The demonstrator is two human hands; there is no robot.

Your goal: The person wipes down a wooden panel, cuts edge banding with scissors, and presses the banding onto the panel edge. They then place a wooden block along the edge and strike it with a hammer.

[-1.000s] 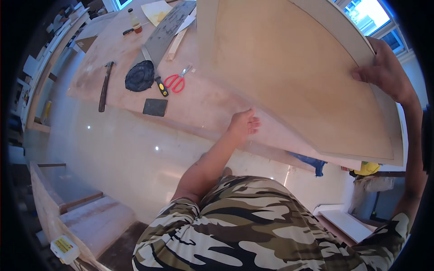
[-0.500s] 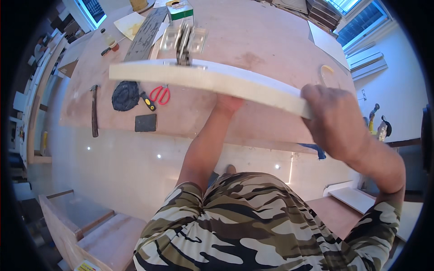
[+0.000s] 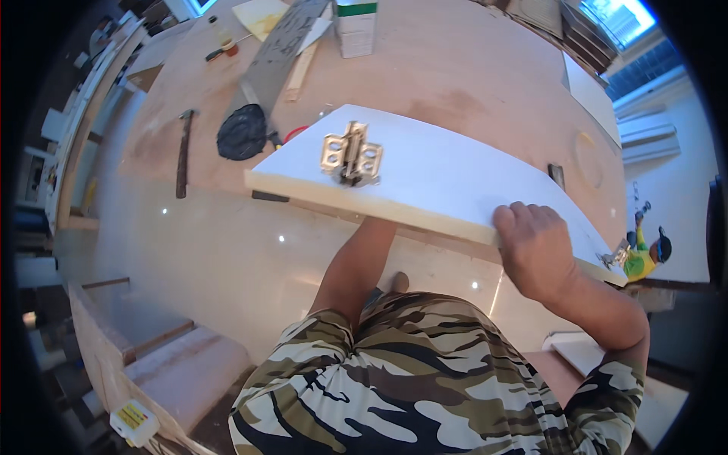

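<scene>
A white cabinet door (image 3: 447, 163) is tilted over the near edge of the table, its white face upward and its pale bare edge toward me. One metal hinge (image 3: 352, 154) stands on its left part, and a second hinge (image 3: 616, 255) shows near the right end. My right hand (image 3: 535, 250) is closed over the near edge, right of the middle, fingers on the white face. My left forearm (image 3: 353, 265) runs up beneath the door, which hides that hand and its fingers. Red scissors (image 3: 294, 133) lie partly covered behind the door's left corner.
A hammer (image 3: 184, 154) and a round black bundle (image 3: 243, 132) lie on the table's left. Farther back are a long grey board (image 3: 277, 61) and a white-and-green can (image 3: 356, 34). A wooden box (image 3: 182, 364) stands low left. Another person (image 3: 641, 262) is at far right.
The door has turned from nearly edge-on to show its white face, with the second hinge now visible. Its left end has come nearer to me. My left hand has gone out of sight under it.
</scene>
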